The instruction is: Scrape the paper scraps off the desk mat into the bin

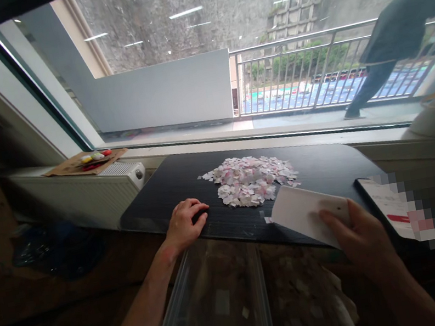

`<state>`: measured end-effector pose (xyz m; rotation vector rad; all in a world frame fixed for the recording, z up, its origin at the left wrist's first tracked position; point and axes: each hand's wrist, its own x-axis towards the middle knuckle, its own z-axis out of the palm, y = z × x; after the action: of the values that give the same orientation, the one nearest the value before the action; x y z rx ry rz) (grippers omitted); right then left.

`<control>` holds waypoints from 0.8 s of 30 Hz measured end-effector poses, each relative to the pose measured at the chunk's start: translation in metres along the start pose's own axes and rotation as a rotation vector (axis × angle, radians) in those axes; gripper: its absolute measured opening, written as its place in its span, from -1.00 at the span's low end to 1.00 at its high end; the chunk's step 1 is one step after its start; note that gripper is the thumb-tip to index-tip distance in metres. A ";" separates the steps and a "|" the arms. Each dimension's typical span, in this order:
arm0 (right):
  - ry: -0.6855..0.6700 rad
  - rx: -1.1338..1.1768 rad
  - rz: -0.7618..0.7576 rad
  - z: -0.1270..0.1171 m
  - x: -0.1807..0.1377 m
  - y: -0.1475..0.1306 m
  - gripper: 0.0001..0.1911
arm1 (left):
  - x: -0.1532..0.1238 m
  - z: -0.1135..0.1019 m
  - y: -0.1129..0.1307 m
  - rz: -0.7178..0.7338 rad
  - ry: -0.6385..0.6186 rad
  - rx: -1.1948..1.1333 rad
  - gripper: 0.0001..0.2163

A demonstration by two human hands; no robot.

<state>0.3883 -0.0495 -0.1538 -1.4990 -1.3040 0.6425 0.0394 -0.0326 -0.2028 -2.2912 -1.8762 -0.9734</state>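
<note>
A heap of small white and pinkish paper scraps (249, 180) lies on the black table (326, 161). My right hand (363, 233) grips a flat white scraper-like sheet (300, 210) with a small hole near its held end. Its far edge is down at the table's front, beside a stray scrap (269, 220). My left hand (186, 225) rests on the front edge left of the heap, fingers loosely bent, thumb apart, nothing in it. Below the edge, between my forearms, stands a clear plastic bin (210, 297) with a few scraps inside.
A phone (396, 211), partly blurred out, lies at the table's right. Left of the table, a white radiator (80, 191) carries cardboard (68, 167) with small colourful items. Behind is a large window; outside it, a person (395, 27) stands by a railing (290, 73).
</note>
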 end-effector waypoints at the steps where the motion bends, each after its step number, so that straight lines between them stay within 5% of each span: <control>1: -0.009 0.004 0.007 0.000 0.000 -0.002 -0.76 | 0.000 0.000 0.000 0.000 -0.001 0.001 -0.81; 15: -0.046 -0.106 -0.198 0.022 0.018 0.007 -0.74 | 0.000 -0.001 0.000 0.000 -0.010 -0.006 -0.79; 24: -0.067 -0.046 -0.078 0.002 0.000 -0.008 -0.73 | 0.000 0.000 0.001 -0.003 -0.005 -0.016 -0.79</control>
<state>0.3839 -0.0496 -0.1473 -1.4670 -1.4304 0.6205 0.0401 -0.0325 -0.2029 -2.3025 -1.8809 -0.9869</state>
